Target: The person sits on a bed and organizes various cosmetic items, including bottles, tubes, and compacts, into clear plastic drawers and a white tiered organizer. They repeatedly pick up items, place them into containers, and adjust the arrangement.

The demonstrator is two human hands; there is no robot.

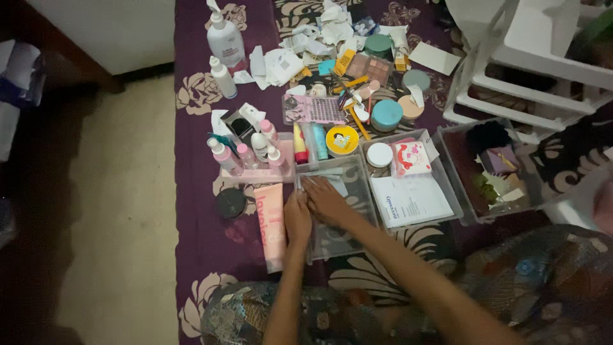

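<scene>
— Clear plastic tray: how does it handle?
— Light, stiff, a bit slick. My right hand lies flat inside it, fingers spread; my left hand rests open on its near-left rim, where I'd take hold.
— Beneath?
— A purple flowered bedspread, soft, crowded with cosmetics; pale floor lies beyond.

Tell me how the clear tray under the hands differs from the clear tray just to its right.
The clear tray under the hands holds little besides both hands, the left hand at its edge and the right hand inside. The tray to its right holds a white paper sheet, a round white jar and a pink packet. Both are clear rectangular trays on the purple floral cloth.
</scene>
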